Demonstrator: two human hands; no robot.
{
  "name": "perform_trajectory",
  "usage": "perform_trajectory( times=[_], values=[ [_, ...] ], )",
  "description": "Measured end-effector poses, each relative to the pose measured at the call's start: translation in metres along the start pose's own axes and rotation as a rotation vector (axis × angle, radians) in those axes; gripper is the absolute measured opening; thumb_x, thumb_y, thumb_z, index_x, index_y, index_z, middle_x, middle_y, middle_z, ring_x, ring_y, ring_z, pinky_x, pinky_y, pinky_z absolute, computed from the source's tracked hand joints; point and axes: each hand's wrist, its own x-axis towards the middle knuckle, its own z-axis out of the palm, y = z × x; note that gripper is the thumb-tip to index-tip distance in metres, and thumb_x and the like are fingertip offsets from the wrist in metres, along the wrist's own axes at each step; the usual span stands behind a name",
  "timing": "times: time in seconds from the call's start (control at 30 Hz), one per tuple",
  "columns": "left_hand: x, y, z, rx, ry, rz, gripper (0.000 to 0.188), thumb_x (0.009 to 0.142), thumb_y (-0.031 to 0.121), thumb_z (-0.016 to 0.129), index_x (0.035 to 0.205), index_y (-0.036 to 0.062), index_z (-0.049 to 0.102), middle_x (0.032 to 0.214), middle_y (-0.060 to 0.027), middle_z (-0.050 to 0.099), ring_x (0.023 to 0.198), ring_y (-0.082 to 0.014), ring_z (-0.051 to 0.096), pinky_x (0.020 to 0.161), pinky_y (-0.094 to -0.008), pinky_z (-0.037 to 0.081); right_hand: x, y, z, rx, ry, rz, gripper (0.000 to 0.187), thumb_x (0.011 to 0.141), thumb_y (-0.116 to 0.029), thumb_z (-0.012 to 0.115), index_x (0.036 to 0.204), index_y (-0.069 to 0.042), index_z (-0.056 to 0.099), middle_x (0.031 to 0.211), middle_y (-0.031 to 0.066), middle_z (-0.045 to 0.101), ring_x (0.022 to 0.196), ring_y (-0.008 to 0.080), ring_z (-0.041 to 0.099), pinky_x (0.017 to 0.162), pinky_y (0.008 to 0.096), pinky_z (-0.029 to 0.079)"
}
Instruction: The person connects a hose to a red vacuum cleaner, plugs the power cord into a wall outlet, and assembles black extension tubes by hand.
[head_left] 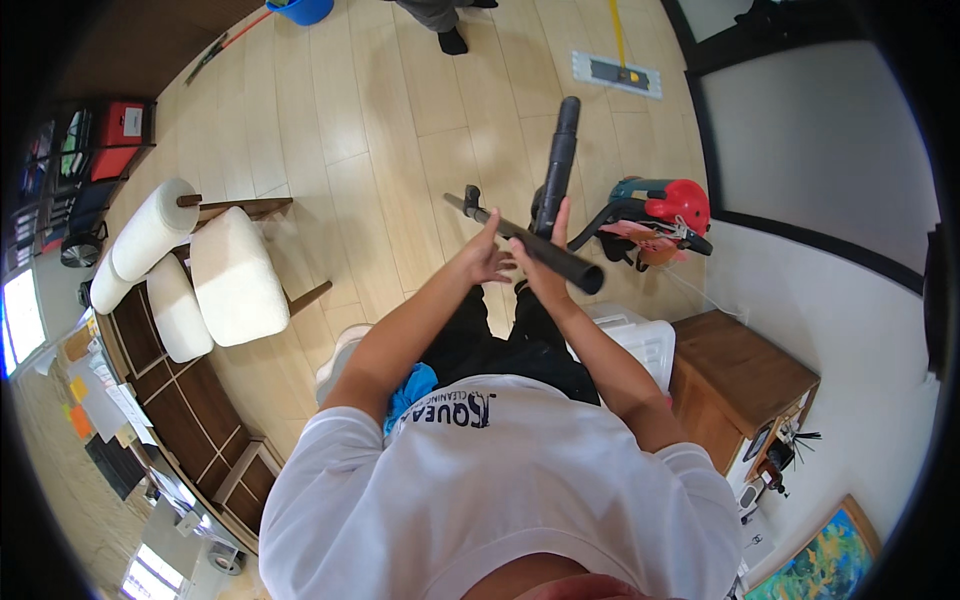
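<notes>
A long dark vacuum cleaner tube (545, 248) lies slantwise in front of me, its wide hollow end at the near right. My right hand (543, 268) grips it near that end, with one finger stretched upward. My left hand (483, 262) is beside the tube, its thumb against it and its fingers spread below. Beyond the right hand a black hose handle (562, 155) points away and crosses behind the tube. A black hose (598, 222) runs from there toward a red and teal vacuum cleaner (684, 203) on the floor at the right.
A flat mop (617, 76) with a yellow pole rests on the far right floor. At the far edge stands a person's leg (450, 35), near a blue bucket (303, 8). A cream chair (238, 275) is at left. A wooden cabinet (745, 365) and white plastic container (645, 350) flank my right side.
</notes>
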Motion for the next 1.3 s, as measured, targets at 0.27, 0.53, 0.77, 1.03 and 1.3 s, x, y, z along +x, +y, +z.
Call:
perform_trajectory(
  times=[0.27,0.53,0.77,1.03,1.3],
  values=[
    [0.032,0.032,-0.065,-0.649,-0.362,0.179,0.039,0.088,0.039,0.039,0.097,0.0015,0.046,0.083,-0.0112,0.057,0.072,-0.0259,0.059,0.078,-0.0393,0.049,-0.003,-0.03,-0.029,-0.205,-0.277,-0.168,0.078,0.071,-0.006,0.063,0.137,-0.01,0.019,0.108,0.0153,0.048,0.094,0.0251,0.052,0.084,0.0323,0.04],
    [0.007,0.13,-0.135,-0.852,0.12,0.475,0.024,0.088,0.028,0.047,0.086,0.0068,0.036,0.069,-0.0067,0.045,0.055,-0.0187,0.047,0.049,-0.0303,0.045,-0.046,-0.082,-0.118,-0.297,-0.439,-0.202,0.056,0.07,-0.01,0.067,0.122,-0.005,0.047,0.102,0.0148,0.059,0.088,0.0249,0.06,0.077,0.0304,0.046],
    [0.008,0.164,-0.126,-0.814,0.232,0.658,0.022,0.089,0.029,0.044,0.087,0.0092,0.034,0.069,-0.0062,0.042,0.056,-0.0191,0.045,0.049,-0.0335,0.044,-0.065,-0.086,-0.102,-0.376,-0.465,-0.106,0.058,0.07,-0.01,0.068,0.123,-0.012,0.047,0.086,0.0129,0.06,0.073,0.023,0.058,0.068,0.0285,0.045],
    [0.029,0.155,-0.145,-0.735,0.33,0.726,0.021,0.088,0.025,0.047,0.09,0.0086,0.034,0.07,-0.0076,0.043,0.055,-0.0199,0.045,0.048,-0.0339,0.044,-0.065,-0.093,-0.095,-0.562,-0.487,-0.023,0.058,0.072,-0.011,0.067,0.125,-0.015,0.046,0.083,0.0124,0.06,0.072,0.0231,0.06,0.064,0.0285,0.045],
    [0.017,0.145,-0.161,-0.52,0.429,0.867,0.023,0.085,0.019,0.051,0.094,0.0074,0.033,0.071,-0.0084,0.045,0.054,-0.0198,0.048,0.045,-0.0321,0.044,-0.055,-0.094,-0.093,-0.414,-0.639,0.114,0.056,0.074,-0.016,0.065,0.126,-0.018,0.044,0.106,0.0132,0.059,0.086,0.0245,0.06,0.074,0.0279,0.045]
  ],
)
